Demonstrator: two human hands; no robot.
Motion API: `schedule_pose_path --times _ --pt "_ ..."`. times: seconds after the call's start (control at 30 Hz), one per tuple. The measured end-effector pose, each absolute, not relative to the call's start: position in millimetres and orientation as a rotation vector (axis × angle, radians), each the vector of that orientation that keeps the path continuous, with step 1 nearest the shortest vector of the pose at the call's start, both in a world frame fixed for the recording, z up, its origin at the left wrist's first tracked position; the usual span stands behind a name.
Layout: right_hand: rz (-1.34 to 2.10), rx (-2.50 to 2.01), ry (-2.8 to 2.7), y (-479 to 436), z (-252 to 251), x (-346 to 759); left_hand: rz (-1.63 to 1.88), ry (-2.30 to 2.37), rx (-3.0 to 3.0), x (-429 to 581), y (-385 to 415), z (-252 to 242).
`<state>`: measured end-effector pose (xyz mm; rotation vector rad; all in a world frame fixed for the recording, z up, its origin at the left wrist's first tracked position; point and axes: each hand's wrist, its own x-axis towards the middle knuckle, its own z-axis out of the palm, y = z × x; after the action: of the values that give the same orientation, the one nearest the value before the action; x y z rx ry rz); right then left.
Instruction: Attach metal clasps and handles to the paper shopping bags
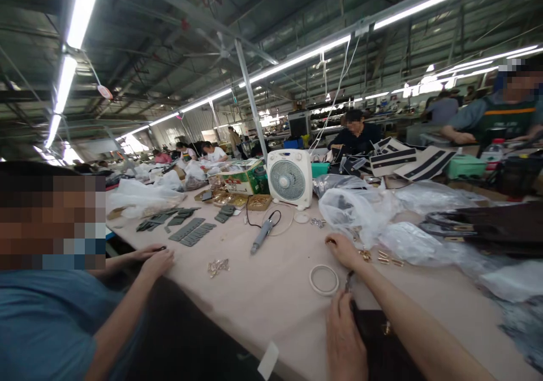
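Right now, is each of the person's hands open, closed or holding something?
Left hand: against a dark bag; cannot tell if gripping.
Right hand: curled; cannot tell if holding.

White box fan (287,177) on worktable (271,307)

A box fan (287,177) stands on the table (271,302); plastic bags (354,214) lie right.

Right hand (343,251): resting on pale work table (275,307), fingers pinched, just beside gold-tone metal fittings (384,258) and clear plastic bag (354,214). Left hand (344,344): against dark leather bag (384,344), below small metal tool (348,282), possibly pliers; view poor. White tape roll (324,280): near both hands.
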<state>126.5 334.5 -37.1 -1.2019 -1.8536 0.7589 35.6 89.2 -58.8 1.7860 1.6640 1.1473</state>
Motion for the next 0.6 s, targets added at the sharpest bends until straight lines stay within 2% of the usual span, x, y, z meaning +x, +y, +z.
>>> schedule_pose_path --times 0.2,0.37,0.6 --pt "1.001 -0.999 -1.363 317.0 -13.6 134.6 1.402 1.579 1.634 29.2 91.7 -48.8" --pt "1.155 -0.839 -1.141 249.1 -2.4 139.0 1.556 1.565 1.527 22.5 94.4 -50.7" --pt "1.254 -0.857 -0.997 129.4 -30.4 148.2 1.617 1.579 1.406 17.4 98.8 -54.0"
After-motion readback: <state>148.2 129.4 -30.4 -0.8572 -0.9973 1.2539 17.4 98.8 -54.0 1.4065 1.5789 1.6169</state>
